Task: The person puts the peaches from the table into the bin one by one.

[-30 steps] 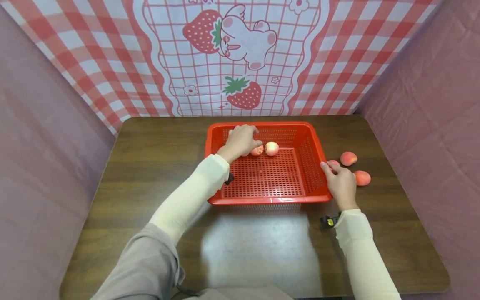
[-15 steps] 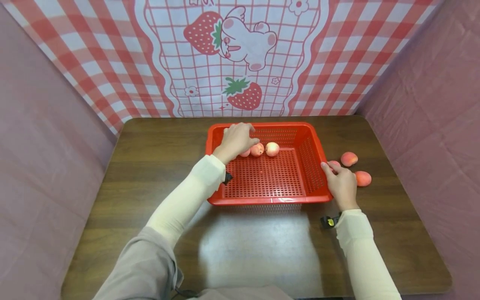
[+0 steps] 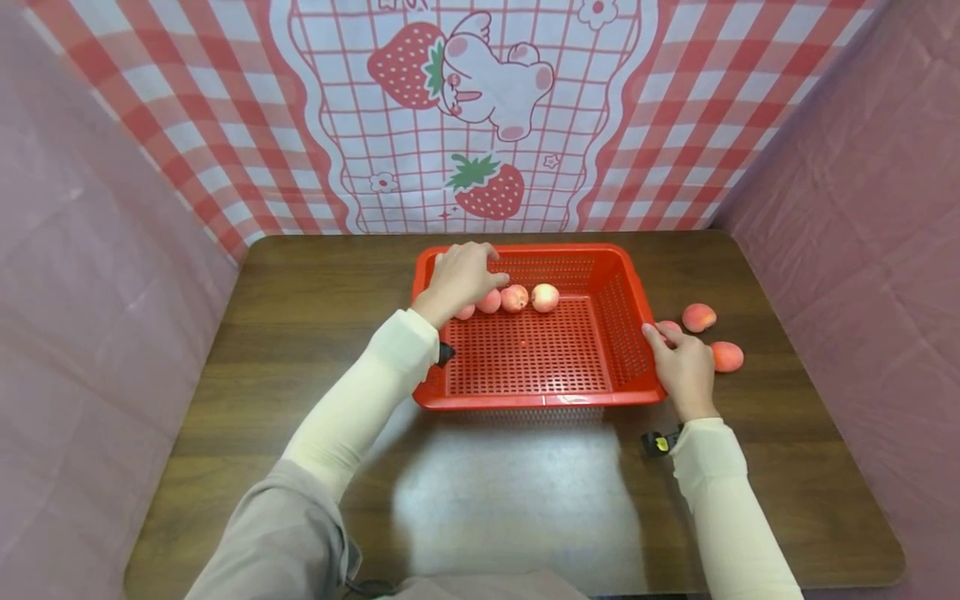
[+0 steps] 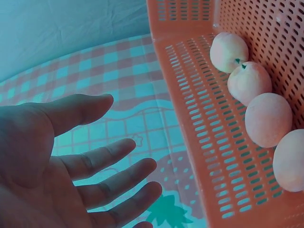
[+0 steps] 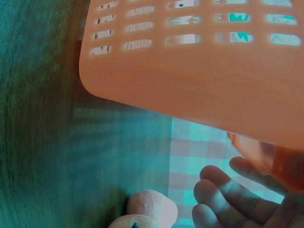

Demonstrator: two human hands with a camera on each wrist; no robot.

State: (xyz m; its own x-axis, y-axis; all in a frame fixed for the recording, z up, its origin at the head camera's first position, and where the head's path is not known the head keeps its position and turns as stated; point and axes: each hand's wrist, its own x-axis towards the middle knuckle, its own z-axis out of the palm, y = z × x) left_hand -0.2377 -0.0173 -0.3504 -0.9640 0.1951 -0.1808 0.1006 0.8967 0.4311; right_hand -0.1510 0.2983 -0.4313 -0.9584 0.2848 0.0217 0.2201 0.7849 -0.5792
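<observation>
My left hand point(image 3: 461, 277) hovers over the back left of a red plastic basket point(image 3: 555, 401), its fingers spread and nothing in them. Several peaches point(image 3: 545, 298) lie in a row along the basket's back wall; the left wrist view shows them beside the open palm. At the basket's right side, my right hand point(image 3: 684, 372) grips the rim, with its fingers point(image 5: 240, 190) below the lip in the right wrist view. Just beyond that hand are three loose peaches: one far peach point(image 3: 699, 317), one near peach point(image 3: 727, 357), and one peach point(image 3: 668, 328) partly hidden by the hand.
The basket stands on a brown wooden table point(image 3: 315, 333) with rounded corners. A checked strawberry-print cloth point(image 3: 487, 192) hangs behind it. Pink cloths point(image 3: 847, 250) close off both sides.
My left hand has drawn back to the left above the basket, uncovering more of the peaches in the row. The right hand and basket have stayed in place.
</observation>
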